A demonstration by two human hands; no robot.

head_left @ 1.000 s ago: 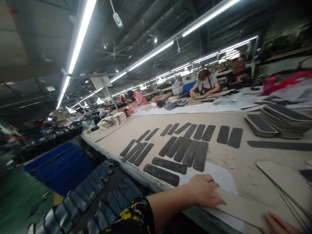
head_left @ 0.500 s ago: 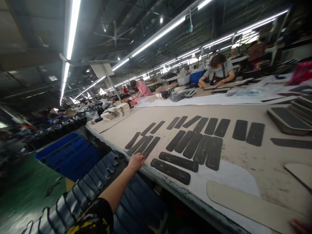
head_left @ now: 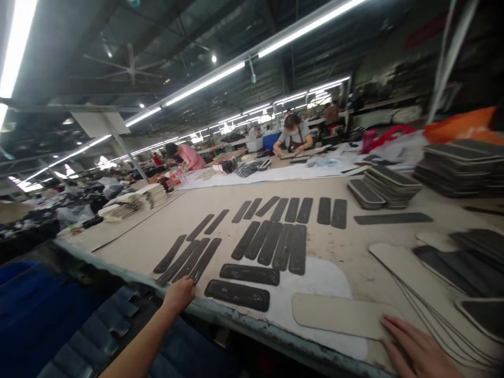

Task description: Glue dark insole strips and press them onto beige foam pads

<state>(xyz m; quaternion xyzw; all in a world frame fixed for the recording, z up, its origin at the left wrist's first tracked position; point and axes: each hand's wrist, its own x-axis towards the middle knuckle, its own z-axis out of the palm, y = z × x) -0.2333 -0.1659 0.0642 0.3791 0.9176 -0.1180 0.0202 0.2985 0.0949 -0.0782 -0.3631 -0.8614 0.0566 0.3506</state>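
Observation:
At the table's near edge, my left hand (head_left: 179, 294) is closed, its fingertips at the near end of a dark rounded strip (head_left: 205, 260). Other dark strips (head_left: 170, 254) lie close beside that one. To the right, my right hand (head_left: 423, 346) has its fingers stretched out, touching the right end of a long beige panel (head_left: 338, 314). The panel lies flat, partly over a white sheet (head_left: 331, 278). Two dark strips (head_left: 238, 295) lie lengthwise between my hands, with several more in rows behind them.
Stacks of dark pieces with pale edges (head_left: 460, 165) stand at the right back. Beige panels (head_left: 409, 268) overlap on the right. Pale stacks (head_left: 134, 202) sit at the left back. A blue bin (head_left: 35, 310) is below the table's left edge. Two people work across the table.
The view has swung right, so the tabletop appears farther left. My right hand, barely showing before, is now in view on the beige panel. My left hand stays at the same strip.

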